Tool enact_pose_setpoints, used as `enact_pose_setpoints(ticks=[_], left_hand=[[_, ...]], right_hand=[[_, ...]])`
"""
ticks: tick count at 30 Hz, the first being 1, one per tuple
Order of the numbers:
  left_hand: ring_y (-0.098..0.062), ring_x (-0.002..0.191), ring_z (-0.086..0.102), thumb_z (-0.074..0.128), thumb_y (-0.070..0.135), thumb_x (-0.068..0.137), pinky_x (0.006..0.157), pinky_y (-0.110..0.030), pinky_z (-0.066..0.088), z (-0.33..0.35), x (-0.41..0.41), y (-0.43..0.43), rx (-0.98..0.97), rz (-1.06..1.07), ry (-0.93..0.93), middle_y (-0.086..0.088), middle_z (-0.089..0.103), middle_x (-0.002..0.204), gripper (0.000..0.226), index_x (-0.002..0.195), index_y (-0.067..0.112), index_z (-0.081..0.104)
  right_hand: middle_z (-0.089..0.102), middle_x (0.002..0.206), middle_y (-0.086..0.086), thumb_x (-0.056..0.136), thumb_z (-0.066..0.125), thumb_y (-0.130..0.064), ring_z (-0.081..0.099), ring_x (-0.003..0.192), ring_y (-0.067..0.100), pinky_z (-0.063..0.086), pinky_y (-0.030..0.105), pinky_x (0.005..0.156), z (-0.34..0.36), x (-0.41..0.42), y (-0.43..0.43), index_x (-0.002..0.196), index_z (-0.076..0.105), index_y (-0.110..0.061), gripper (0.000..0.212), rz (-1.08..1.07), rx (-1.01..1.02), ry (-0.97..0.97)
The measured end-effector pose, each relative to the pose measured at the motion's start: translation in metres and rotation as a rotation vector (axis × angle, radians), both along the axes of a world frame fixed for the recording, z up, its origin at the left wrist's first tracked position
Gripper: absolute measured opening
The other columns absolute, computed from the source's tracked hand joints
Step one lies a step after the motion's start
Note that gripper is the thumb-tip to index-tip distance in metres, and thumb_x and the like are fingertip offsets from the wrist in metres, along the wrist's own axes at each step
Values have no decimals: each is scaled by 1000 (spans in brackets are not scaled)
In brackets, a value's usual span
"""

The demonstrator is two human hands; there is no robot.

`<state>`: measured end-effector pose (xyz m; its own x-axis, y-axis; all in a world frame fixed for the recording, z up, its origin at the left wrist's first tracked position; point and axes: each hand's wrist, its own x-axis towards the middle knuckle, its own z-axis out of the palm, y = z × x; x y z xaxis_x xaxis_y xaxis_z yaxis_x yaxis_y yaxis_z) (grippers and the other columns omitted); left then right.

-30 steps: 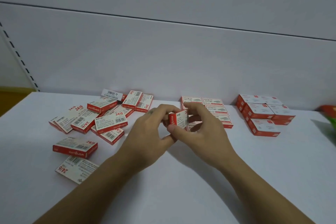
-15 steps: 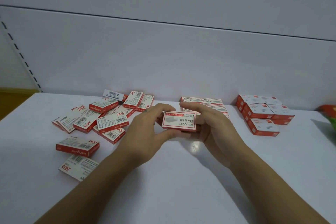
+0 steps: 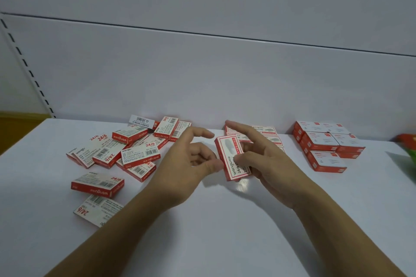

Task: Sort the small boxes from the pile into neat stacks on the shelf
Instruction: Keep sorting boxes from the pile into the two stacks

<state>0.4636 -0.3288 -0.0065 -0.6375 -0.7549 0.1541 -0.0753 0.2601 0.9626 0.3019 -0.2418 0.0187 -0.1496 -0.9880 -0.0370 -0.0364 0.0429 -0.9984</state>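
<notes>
On the left of the shelf (image 3: pixel 213 243) the pile (image 3: pixel 126 148) lies tumbled, with boxes overlapping at all angles. A loose box (image 3: pixel 98 184) sits nearer the front, and a second one lies flat beside the left forearm, its corner hidden by the arm. A careless drag of that arm could sweep this second one toward the edge.

The left hand (image 3: pixel 191 159) is loosely apart, its fingers half curled around nothing. Only the thumb tip touches the long left edge of the held box (image 3: pixel 231 159), which steadies the box but does not carry it.

The held box is up off the shelf between the two hands, tilted with its printed face up. The right hand (image 3: pixel 267 162) clamps it with the thumb on top and fingers beneath, the index finger lifted clear. With the pinch on one side only, the box could pivot or slip out, more so if the left thumb pushes it sideways.

Just behind the right hand lies a flat row (image 3: pixel 266 130) of sorted boxes. Setting the box down crooked, or brushing the row with the knuckles, could knock it askew. Farther right, the stacks (image 3: pixel 326 144) stand well apart and look safe.
</notes>
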Motion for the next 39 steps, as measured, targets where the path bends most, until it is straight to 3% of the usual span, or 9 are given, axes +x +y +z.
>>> enact_pose_setpoints(ticks=[4, 8, 12, 14, 17, 21, 27, 32, 39], left_hand=[[-19, 89, 69, 62, 25, 84, 87, -42, 54, -2, -3, 3, -5, -46, 80, 1, 69, 84, 35, 115, 36, 50], [-6, 92, 65, 71, 46, 64, 79, -21, 52, -4, -5, 8, -95, -23, -24, 14, 65, 93, 66, 120, 52, 37], [-8, 84, 65, 77, 38, 64, 78, -22, 54, -7, -7, 8, -129, 111, 22, 19, 66, 88, 53, 109, 40, 48], [-8, 87, 65, 73, 31, 75, 79, -24, 55, -7, -6, 2, -140, 147, 48, 21, 67, 92, 39, 107, 41, 52], [-5, 96, 62, 63, 20, 87, 83, -22, 53, -7, -4, -2, -187, 152, 26, 26, 63, 102, 42, 114, 50, 50], [2, 98, 60, 60, 14, 91, 83, -16, 51, -6, -5, -5, -203, 173, -16, 30, 59, 99, 47, 121, 49, 48], [14, 92, 54, 59, 11, 91, 74, -2, 44, -4, -13, -7, -287, 196, -48, 33, 54, 92, 44, 121, 41, 50], [7, 90, 57, 64, 12, 88, 78, -6, 46, 1, -27, -4, -338, 185, -65, 23, 61, 95, 41, 124, 31, 55], [-4, 95, 60, 59, 38, 89, 84, -26, 51, 20, -53, -2, -430, 62, -378, 16, 63, 108, 45, 132, 34, 47]], right_hand=[[63, 97, 26, 84, 56, 6, 65, 81, 31, 55, 35, 68, -2, 4, -3, 114, 63, -15, 37, -83, -31, -89], [72, 94, 19, 85, 64, -1, 67, 79, 36, 53, 51, 80, -6, 6, -5, 117, 52, -5, 34, -225, -27, -169], [73, 93, 16, 88, 63, -9, 70, 72, 29, 57, 41, 71, -5, 10, -6, 115, 46, -4, 32, -265, 12, -183], [74, 90, 13, 91, 58, -12, 69, 69, 28, 57, 45, 76, -5, 9, -8, 116, 48, -6, 28, -292, 25, -145], [74, 89, 8, 92, 54, -7, 71, 73, 27, 56, 49, 82, -7, 7, -8, 124, 51, -22, 36, -296, -20, 6], [72, 102, -9, 85, 67, -11, 70, 82, 18, 58, 45, 78, -15, 5, -7, 127, 51, -35, 51, -192, -106, 330], [54, 113, -10, 77, 76, -17, 57, 87, -4, 48, 9, 65, -16, -8, -12, 119, 60, -27, 46, -305, -215, 749], [51, 109, -14, 75, 79, -28, 53, 89, 0, 46, 17, 78, -3, -23, -11, 118, 60, -28, 47, -293, -204, 917], [50, 111, -14, 79, 73, -36, 46, 98, 5, 42, 27, 83, 23, -67, 2, 121, 58, -35, 44, -177, -39, 1207]])
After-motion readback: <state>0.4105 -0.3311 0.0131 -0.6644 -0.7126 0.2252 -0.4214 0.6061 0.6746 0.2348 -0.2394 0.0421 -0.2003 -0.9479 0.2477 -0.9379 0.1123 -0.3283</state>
